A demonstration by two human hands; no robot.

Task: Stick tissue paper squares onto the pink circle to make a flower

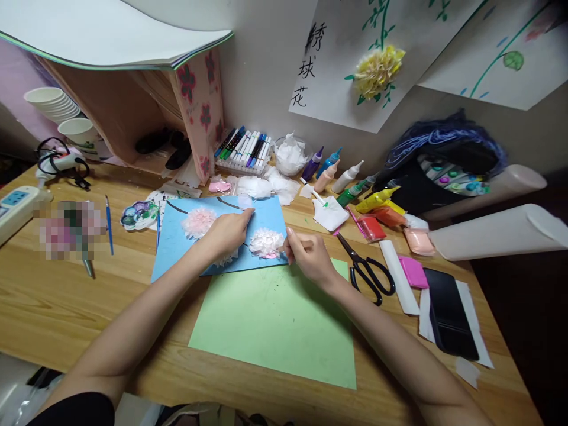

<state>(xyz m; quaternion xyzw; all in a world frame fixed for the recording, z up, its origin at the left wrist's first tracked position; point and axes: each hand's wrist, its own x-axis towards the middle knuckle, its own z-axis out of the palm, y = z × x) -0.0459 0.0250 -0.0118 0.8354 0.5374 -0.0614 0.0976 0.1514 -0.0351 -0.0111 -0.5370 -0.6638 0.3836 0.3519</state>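
Observation:
A blue sheet (173, 251) bears fluffy paper flowers and dark painted stems. My left hand (227, 234) rests over its middle, thumb pointing up and away; its other fingers are mostly hidden. Just beyond the thumb lies a small pale piece (245, 202). A pinkish flower (199, 222) is left of this hand, and another shows partly beneath it. My right hand (308, 253) is closed with fingers curled, touching or very near the right edge of a white flower (266, 242). What those fingertips hold, if anything, I cannot make out. A green sheet (275, 325) lies under the blue one.
Black-handled scissors (370, 272) and a phone (450, 313) lie to the right. Several paint bottles (348, 177), a marker box (244, 151) and a bowl of white tissue (290, 155) stand behind. Brushes, a paint palette (139, 214) and a power strip (22, 207) are left.

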